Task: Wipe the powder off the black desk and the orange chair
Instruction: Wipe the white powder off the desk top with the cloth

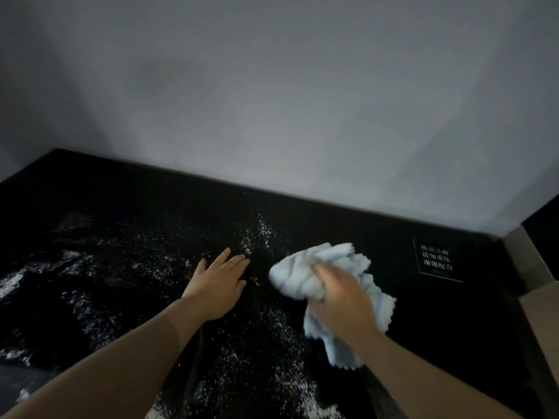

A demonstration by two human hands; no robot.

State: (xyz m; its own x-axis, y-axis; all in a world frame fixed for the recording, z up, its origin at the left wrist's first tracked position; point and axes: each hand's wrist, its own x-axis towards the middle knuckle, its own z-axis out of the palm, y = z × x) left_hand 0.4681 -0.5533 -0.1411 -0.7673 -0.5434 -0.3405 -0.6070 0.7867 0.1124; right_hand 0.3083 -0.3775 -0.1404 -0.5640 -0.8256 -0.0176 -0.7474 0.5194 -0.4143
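Desk wipe in progress; chair not in view

Right hand [338,297] grips bunched light-blue cloth [326,276] at centre-right of black desk [438,313]; left hand [217,285] flat, fingers spread, on the top; white powder [260,237] scattered centre and left; risk: left palm smears grains, or a fast sweep flings powder off the near edge.

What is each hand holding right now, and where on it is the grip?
The right hand grips the light blue cloth bunched around its middle. The left hand holds nothing; it lies flat on the black desk.
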